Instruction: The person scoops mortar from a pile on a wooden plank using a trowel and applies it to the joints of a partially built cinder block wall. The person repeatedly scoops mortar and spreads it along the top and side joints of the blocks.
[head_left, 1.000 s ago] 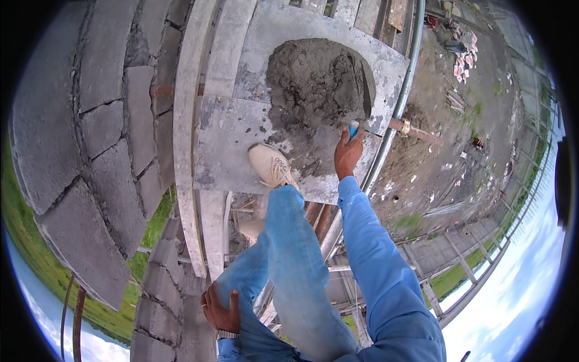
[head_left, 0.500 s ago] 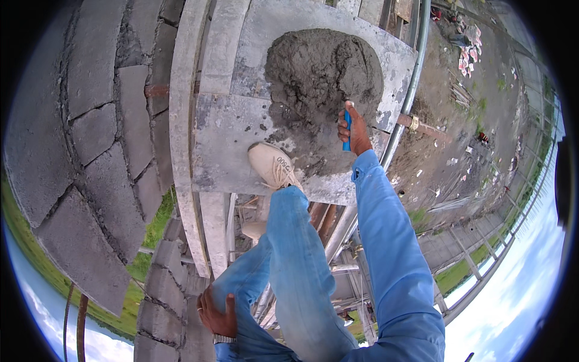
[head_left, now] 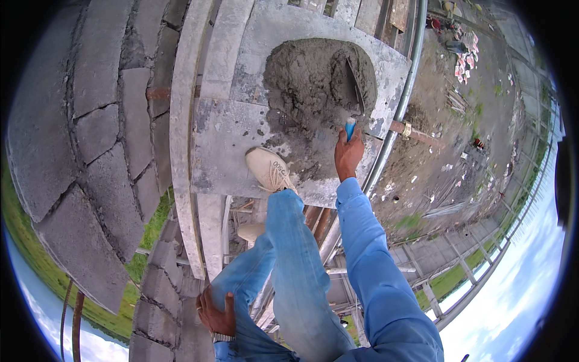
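Observation:
My right hand (head_left: 348, 154) grips the blue handle of a trowel (head_left: 354, 84), whose blade lies in the right part of a grey wet mortar heap (head_left: 301, 78). The heap sits on metal-grey boards (head_left: 226, 139) of a platform, with smears spreading toward me. My left hand (head_left: 216, 314) rests on my jeans-covered left leg (head_left: 244, 271), fingers apart and slightly curved. My shoe (head_left: 265, 169) stands on the boards at the lower edge of the mortar, below and left of the trowel.
A cracked block wall (head_left: 96, 151) rises on the left. A metal rail (head_left: 412, 60) borders the platform's right side, crossed by a rusty pipe (head_left: 422, 134). Far below lie dirt ground (head_left: 446, 169), scattered debris (head_left: 467, 54) and framework. Gaps between planks (head_left: 214, 229) show beside my legs.
My right hand moved up into the heap half a second ago and has since drawn back toward me. The trowel blade now shows again in the mortar. My left hand stays on my leg.

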`<state>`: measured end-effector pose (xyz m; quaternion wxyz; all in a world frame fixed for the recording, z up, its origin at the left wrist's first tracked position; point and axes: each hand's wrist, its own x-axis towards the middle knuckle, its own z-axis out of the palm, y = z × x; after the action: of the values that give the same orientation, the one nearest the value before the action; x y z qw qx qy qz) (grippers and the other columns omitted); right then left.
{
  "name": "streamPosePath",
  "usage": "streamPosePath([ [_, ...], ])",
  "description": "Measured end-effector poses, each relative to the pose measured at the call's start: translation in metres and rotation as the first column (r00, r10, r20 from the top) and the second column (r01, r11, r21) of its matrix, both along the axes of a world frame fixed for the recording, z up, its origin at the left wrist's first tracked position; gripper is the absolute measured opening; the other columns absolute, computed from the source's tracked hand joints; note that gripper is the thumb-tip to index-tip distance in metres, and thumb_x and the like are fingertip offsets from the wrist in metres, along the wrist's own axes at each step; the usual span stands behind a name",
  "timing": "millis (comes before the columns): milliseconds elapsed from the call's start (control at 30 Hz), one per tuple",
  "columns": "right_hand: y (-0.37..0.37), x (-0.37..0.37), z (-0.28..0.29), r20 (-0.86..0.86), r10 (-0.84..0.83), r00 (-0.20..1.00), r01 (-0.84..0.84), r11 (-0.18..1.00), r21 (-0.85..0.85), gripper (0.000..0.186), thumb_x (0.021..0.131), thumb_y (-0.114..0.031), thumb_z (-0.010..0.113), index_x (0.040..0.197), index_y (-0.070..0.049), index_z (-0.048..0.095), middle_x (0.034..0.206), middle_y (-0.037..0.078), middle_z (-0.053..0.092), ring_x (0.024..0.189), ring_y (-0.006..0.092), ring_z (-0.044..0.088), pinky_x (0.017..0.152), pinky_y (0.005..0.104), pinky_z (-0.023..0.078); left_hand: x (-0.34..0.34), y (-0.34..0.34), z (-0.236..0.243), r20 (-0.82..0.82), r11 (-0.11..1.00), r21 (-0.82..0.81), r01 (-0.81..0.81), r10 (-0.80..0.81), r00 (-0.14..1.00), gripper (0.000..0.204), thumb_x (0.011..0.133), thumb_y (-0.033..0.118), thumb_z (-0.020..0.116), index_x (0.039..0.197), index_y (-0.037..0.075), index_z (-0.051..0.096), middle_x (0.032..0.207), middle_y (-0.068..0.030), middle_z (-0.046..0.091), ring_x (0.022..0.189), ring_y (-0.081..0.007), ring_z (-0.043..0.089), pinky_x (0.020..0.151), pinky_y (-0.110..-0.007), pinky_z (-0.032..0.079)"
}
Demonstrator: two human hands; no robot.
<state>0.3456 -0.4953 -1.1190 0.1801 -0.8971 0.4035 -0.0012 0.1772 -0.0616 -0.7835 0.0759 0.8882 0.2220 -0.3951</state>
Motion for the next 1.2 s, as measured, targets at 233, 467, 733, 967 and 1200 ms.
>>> streamPosePath([
  [233, -0.108, -0.007, 0.005, -0.065, -0.251, 0.966, 0.259, 0.949, 0.179, 0.045, 0.1, -0.029, 0.069, 0.123, 0.01, 0.066, 0.1, 0.031, 0.074, 0.09, 0.0452, 0.071, 0.083, 0.05, 0.053, -0.004, -0.002, 0.001, -0.024, 1.0, 0.024, -0.013, 0.014, 1.0, 0.07, 0.089, 0.047, 0.075, 0.141, 0.001, 0.062, 0.14, -0.0197, 0.065, 0.137, -0.0433, 0.052, 0.114, -0.056, 0.04],
  [467, -0.04, -0.029, -0.041, -0.026, -0.052, 0.998, 0.056, 0.983, 0.177, 0.056, 0.101, -0.039, 0.069, 0.131, 0.008, 0.062, 0.09, 0.027, 0.071, 0.081, 0.0412, 0.067, 0.079, 0.0491, 0.053, 0.003, -0.007, 0.001, -0.044, 1.0, 0.017, 0.012, -0.011, 0.999, 0.072, 0.089, 0.05, 0.075, 0.141, 0.001, 0.062, 0.139, -0.0199, 0.065, 0.136, -0.0429, 0.052, 0.113, -0.058, 0.041],
  [733, -0.039, -0.111, 0.052, -0.157, -0.303, 0.94, 0.34, 0.8, 0.495, 0.042, 0.103, -0.042, 0.068, 0.114, -0.002, 0.066, 0.076, 0.012, 0.066, 0.063, 0.0274, 0.067, 0.056, 0.0448, 0.05, 0.008, -0.009, 0.004, -0.053, 1.0, 0.006, 0.014, -0.014, 0.998, 0.073, 0.088, 0.051, 0.075, 0.14, 0.002, 0.063, 0.139, -0.0199, 0.065, 0.136, -0.0429, 0.052, 0.113, -0.058, 0.04],
  [967, -0.035, -0.06, 0.006, -0.273, -0.558, 0.783, 0.436, 0.18, 0.882, 0.029, 0.096, -0.032, 0.076, 0.088, -0.014, 0.054, 0.065, 0.002, 0.052, 0.044, 0.0143, 0.048, 0.04, 0.0339, 0.038, 0.002, -0.006, -0.003, -0.056, 0.998, 0.047, 0.043, -0.04, 0.998, 0.072, 0.089, 0.05, 0.074, 0.14, 0.001, 0.062, 0.138, -0.0205, 0.065, 0.137, -0.0447, 0.051, 0.113, -0.058, 0.04],
  [1200, -0.014, -0.04, 0.016, -0.25, -0.583, 0.773, 0.38, 0.11, 0.919, 0.031, 0.097, -0.036, 0.076, 0.097, -0.014, 0.054, 0.068, 0.001, 0.054, 0.046, 0.0138, 0.051, 0.04, 0.0321, 0.039, 0.006, 0.0, -0.003, -0.024, 1.0, -0.018, 0.008, -0.008, 1.0, 0.072, 0.089, 0.05, 0.073, 0.14, 0.0, 0.062, 0.139, -0.0215, 0.065, 0.137, -0.0458, 0.051, 0.113, -0.058, 0.04],
])
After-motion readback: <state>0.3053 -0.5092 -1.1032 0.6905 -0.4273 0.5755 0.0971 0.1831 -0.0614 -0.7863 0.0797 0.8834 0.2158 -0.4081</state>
